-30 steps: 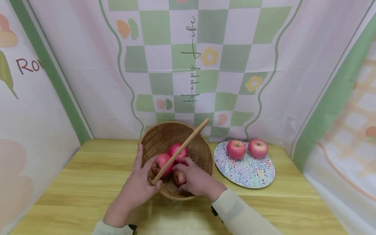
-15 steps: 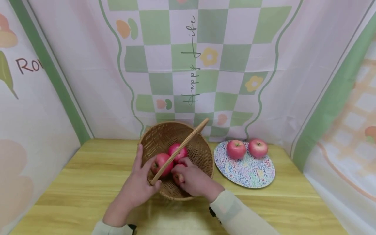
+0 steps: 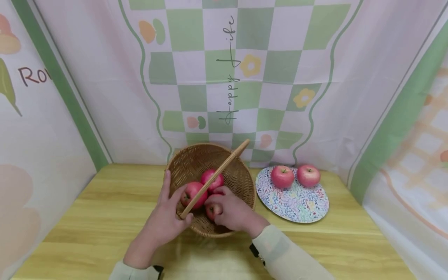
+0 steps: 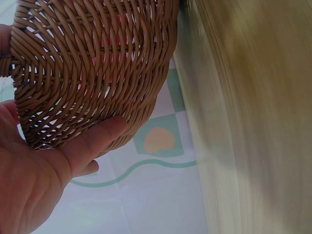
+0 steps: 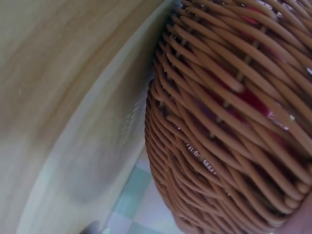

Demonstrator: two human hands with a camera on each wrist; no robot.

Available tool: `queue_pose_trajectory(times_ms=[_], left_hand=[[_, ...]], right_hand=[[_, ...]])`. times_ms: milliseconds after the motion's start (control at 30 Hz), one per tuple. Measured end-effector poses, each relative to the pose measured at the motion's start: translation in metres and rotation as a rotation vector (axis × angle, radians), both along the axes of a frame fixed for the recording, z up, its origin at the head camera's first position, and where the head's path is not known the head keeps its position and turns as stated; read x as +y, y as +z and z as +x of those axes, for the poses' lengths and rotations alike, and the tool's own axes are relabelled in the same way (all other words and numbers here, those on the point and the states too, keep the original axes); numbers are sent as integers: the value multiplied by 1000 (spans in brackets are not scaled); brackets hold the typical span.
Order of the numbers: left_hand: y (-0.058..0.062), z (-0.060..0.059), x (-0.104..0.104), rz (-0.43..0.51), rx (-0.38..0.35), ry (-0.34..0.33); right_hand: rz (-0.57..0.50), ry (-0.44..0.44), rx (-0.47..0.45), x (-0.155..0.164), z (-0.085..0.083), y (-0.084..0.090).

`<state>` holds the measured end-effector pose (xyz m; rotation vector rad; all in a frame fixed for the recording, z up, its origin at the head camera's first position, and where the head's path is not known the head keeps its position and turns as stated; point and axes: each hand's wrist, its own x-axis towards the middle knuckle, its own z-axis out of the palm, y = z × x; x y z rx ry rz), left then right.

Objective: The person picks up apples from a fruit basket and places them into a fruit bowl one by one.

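A brown wicker basket (image 3: 189, 159) with an arched handle (image 3: 224, 165) stands tilted on the table. My left hand (image 3: 161, 221) grips its near left rim beside the handle's foot; in the left wrist view, one finger (image 4: 97, 139) lies along the outside of the weave. Inside the basket, my right hand (image 3: 234, 212) holds a red apple (image 3: 210, 211) between thumb and fingers, partly covering it. Two more apples lie there, one at the left (image 3: 194, 194) and one behind (image 3: 212, 179), both partly crossed by the handle. The right wrist view shows mostly the basket's outer wall (image 5: 219, 122).
To the basket's right lies a round plate (image 3: 297, 206) with a colourful squiggle pattern. It bears two apples, a left one (image 3: 282, 177) and a right one (image 3: 308, 175). A checked cloth (image 3: 190, 97) hangs behind the wooden table (image 3: 91, 221).
The right thumb has drawn in against the apple, which has turned slightly in the hand. My left hand keeps its hold on the basket. The head view has shifted a little.
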<state>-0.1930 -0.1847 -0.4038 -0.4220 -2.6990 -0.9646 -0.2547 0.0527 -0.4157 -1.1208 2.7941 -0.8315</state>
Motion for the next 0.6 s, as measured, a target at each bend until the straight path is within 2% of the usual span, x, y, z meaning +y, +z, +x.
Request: queue_pose_trajectory(times_ms=[233, 400, 600], left_hand=[[1, 0, 0, -18, -1, 1], [0, -1, 0, -4, -15, 3], [-2, -2, -1, 6, 6, -4]], right_hand=[[-339, -107, -217, 7, -3, 7], [-624, -142, -465, 9, -1, 13], [-850, -113, -694, 14, -10, 7]])
